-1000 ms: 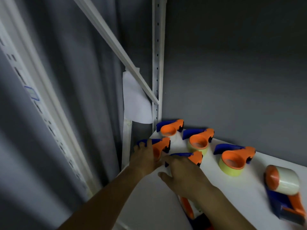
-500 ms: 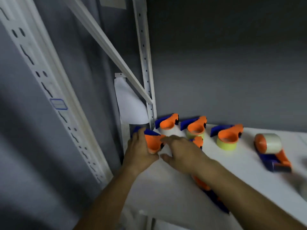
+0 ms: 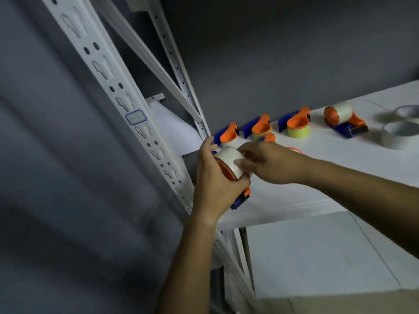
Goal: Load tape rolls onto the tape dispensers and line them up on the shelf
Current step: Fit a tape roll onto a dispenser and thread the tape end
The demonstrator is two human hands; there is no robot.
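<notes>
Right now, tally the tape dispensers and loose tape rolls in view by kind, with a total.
Standing dispensers: 4, one half hidden by the right hand
Dispenser on its side: 1
Held dispenser, in left hand and right hand: 1
Loose tape rolls: 2
Orange sliver behind the right arm: unclear, not counted
Total: 8

Three dispensers line the shelf at its back, a fourth dispenser to their right, loose rolls beyond.

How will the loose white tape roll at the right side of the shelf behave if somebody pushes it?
The loose white tape roll lies flat on the shelf, so it will probably slide, not roll. It looks hollow, so likely light for its size. Tipped on edge, its round shape could roll away.
</notes>
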